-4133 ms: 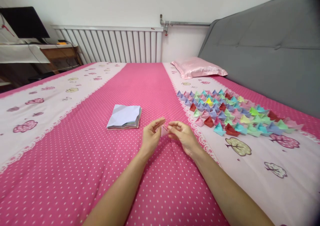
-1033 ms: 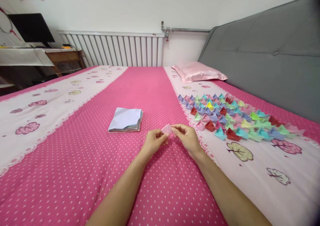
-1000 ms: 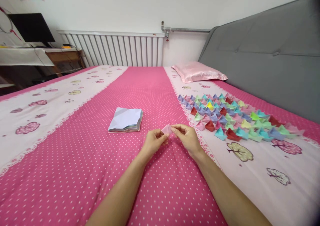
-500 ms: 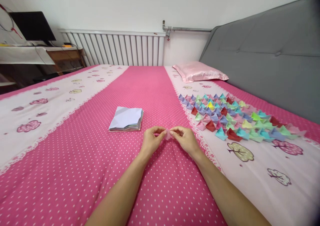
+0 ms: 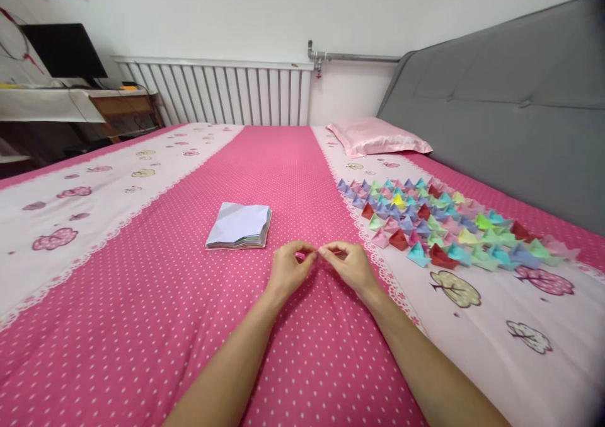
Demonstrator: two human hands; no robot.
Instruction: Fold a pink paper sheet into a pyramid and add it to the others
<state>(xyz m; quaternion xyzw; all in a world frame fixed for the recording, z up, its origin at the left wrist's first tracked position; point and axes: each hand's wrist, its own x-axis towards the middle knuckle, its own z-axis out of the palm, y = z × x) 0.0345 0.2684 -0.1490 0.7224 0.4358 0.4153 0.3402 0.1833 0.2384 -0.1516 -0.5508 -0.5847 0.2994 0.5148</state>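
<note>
Over the middle of the bed my left hand [image 5: 292, 268] and my right hand [image 5: 348, 264] meet at the fingertips, thumbs and forefingers pinched together. Between them is a small piece of pink folded paper, now almost wholly covered by the fingers. Left of my hands lies a stack of square paper sheets [image 5: 240, 225], a pale lilac one on top. To the right, several rows of small folded paper boats [image 5: 444, 225] in many colours stand on the bedspread.
The bedspread [image 5: 189, 326] is pink with white dots and pale printed bands. A pink pillow [image 5: 378, 137] lies by the grey headboard [image 5: 510, 93]. At the back are a white radiator [image 5: 217, 93], a desk [image 5: 123, 106] and a black monitor [image 5: 63, 50].
My fingertips have drawn closer together, and the pink paper that showed between them is now mostly hidden. The stack and the boats stay where they were.
</note>
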